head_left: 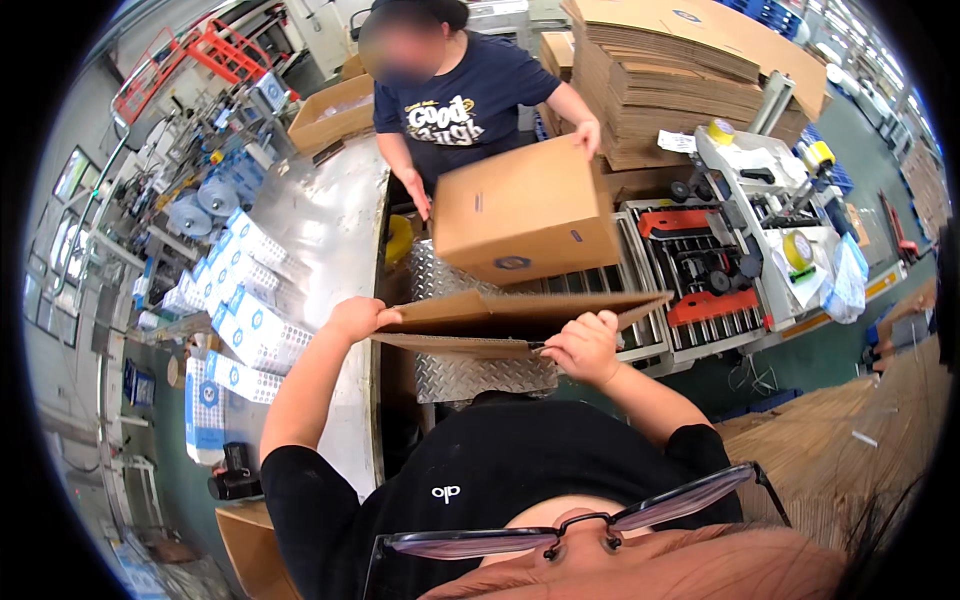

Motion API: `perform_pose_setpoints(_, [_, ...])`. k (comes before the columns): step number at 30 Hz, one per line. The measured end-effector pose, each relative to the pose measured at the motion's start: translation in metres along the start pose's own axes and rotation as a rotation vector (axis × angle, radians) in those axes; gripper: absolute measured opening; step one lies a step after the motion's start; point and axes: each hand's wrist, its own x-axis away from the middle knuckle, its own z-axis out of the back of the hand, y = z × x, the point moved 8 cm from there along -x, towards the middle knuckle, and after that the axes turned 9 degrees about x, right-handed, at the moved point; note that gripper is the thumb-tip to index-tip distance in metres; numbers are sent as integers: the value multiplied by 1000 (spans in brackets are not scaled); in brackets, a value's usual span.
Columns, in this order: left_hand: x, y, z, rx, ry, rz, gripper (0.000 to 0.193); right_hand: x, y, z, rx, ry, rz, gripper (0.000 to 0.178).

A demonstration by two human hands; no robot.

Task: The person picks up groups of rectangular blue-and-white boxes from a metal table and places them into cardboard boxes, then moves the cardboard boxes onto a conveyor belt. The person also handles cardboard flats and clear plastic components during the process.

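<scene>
A partly opened brown cardboard box (455,346) is in front of my chest, its two long walls still close together and its open top toward me. My left hand (360,318) is closed on its left end. The fingers of my right hand (585,347) are curled over the near wall's edge, right of the middle. Just beyond it, a co-worker (455,90) holds a second, squared-up carton (525,205), tilted, with one hand at its upper right corner and the other by its left side.
At left, white and blue packages (255,335) line a metal table (330,215). A diamond-plate surface (485,380) lies below my box. Rollers with a red-and-black carton-sealing machine (700,260) stand at right, by a tape-laden shelf (770,190). Flat cardboard (670,100) is stacked behind.
</scene>
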Motion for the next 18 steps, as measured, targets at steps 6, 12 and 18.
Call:
perform_pose_setpoints(6, [49,49,-47,1157,-123,139,64,-8,15,-38,-497,-308,246,36])
perform_pose_setpoints(12, [30,205,-137,117,-473,-553,94,65,-3,-108,-569,-641,421,19])
perform_pose_setpoints(18, [-39,204,-114,184,202,-440,68,10,172,-31,324,-345,-120,66])
